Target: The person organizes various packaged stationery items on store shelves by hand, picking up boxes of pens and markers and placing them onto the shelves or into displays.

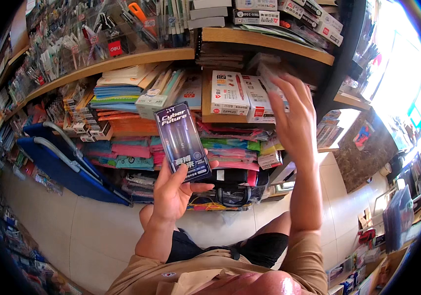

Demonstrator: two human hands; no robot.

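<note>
My left hand (173, 191) holds a dark purple box of pens (183, 143) with a clear front window, its printed face turned up to me. The thumb lies across the lower front and the fingers are behind it. My right hand (293, 114) is raised at the wooden shelf on the right, fingers extended and slightly blurred. It hides part of a white pen box (258, 97), beside another white pen box (229, 92). Blurred clear plastic packaging (266, 68) lies by its fingertips; whether they touch it I cannot tell.
Acrylic pen holders (96, 44) fill the upper left shelf. Stacked notebooks (118, 94) and a pen carton (155, 97) stand below. A folded blue frame (74, 162) leans at the left. Packaged pouches (229, 151) fill the lower shelf, above the tiled floor (100, 228).
</note>
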